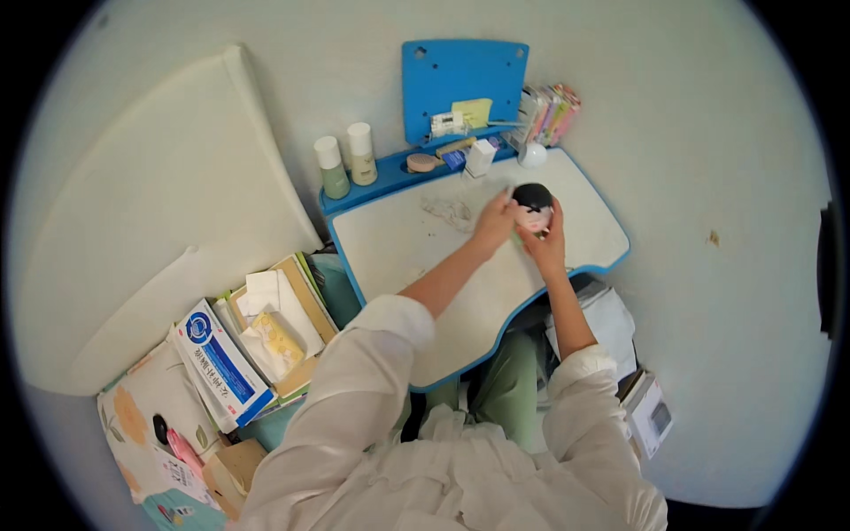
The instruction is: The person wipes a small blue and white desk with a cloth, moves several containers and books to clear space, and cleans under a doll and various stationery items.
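Observation:
Above the right part of the white desk top (398, 265), both hands are around a small round object with a black top and a pink, face-like front (533, 207). My left hand (497, 222) touches its left side, and a thin pale item shows at the fingertips. My right hand (546, 247) grips it from the lower right, thumb in front and fingers along the side. Something green shows just under the object, partly hidden by the fingers. A clear, crumpled-looking item (448, 212) lies on the desk left of my left hand.
Along the desk's blue back ledge stand two white-capped bottles (334, 169) (362, 156), a round pink brush (422, 162), a small white box (480, 158) and a white ball-shaped item (532, 155). Books (551, 113) stand behind at right. Boxes (222, 362) and a tissue pack (277, 342) lie left.

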`<state>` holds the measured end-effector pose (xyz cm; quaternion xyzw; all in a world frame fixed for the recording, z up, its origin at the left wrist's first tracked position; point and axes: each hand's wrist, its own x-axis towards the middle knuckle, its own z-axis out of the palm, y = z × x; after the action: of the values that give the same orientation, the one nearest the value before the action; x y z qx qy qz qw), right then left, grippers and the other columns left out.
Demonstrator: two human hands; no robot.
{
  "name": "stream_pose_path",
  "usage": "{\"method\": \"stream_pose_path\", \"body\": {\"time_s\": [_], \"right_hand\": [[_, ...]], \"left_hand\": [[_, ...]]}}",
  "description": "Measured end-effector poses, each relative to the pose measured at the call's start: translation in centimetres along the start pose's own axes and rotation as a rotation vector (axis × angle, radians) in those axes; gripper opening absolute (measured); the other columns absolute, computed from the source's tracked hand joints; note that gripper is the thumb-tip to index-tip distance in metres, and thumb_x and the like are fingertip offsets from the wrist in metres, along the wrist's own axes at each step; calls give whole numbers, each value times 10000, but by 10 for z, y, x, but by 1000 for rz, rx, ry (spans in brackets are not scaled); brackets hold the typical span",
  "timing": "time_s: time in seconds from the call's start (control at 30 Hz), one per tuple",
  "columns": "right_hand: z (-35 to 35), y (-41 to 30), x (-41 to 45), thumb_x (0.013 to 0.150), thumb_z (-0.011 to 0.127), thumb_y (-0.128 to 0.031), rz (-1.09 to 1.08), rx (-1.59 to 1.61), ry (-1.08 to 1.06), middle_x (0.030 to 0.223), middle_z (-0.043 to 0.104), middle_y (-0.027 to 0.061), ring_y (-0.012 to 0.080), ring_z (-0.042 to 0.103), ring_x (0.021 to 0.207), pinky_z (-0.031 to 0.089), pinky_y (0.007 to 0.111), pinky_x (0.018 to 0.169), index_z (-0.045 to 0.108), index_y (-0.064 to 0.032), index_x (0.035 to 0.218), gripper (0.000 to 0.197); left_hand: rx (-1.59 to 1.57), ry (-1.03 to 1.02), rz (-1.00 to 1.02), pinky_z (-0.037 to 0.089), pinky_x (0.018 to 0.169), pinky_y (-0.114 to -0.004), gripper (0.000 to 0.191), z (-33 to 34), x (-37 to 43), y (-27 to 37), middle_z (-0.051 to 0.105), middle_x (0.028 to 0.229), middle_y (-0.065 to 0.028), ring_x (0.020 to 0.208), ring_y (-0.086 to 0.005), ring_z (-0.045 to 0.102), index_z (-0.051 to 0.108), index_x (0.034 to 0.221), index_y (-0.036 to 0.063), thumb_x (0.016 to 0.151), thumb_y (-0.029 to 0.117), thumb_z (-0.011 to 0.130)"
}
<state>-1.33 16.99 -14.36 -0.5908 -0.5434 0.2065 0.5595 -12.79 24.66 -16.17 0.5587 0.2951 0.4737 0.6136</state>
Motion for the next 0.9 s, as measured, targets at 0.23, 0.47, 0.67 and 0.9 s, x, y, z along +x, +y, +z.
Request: {"method": "stream_pose_path", "body": {"time_s": [0.23,0.47,0.67,0.9], "right_hand": [[-12,41,7,705,782,-90,22,-179,28,1297,495,201,269,552,1122,469,334,903,253,-31,1439,906],[-32,37,3,717,754,-112,-306,-579,293,1236,523,208,330,472,1197,361,410,1018,315,14,1394,817],[100,-46,16,765,707,-84,-438,-231,-18,1210,548,168,302,521,1144,411,397,962,475,2,1265,558],[281,-13,84,760,746,-159,-247,-160,-135,1248,569,164,283,567,1126,478,379,900,423,-33,1324,662]], "left_hand": [[251,-22,-56,451,904,-406,395,8,13,-10,605,1143,-255,1049,-378,592,510,1287,10,949,200,434],[369,324,124,498,665,-346,165,-59,-14,34,682,848,-93,750,-231,652,652,969,58,841,106,560],[708,854,299,492,734,-373,281,-220,-47,89,612,871,-126,834,-281,626,611,1025,33,771,131,677],[982,845,85,478,881,-447,681,-258,-22,53,583,1170,-217,1069,-381,578,493,1262,6,711,278,784]]}}
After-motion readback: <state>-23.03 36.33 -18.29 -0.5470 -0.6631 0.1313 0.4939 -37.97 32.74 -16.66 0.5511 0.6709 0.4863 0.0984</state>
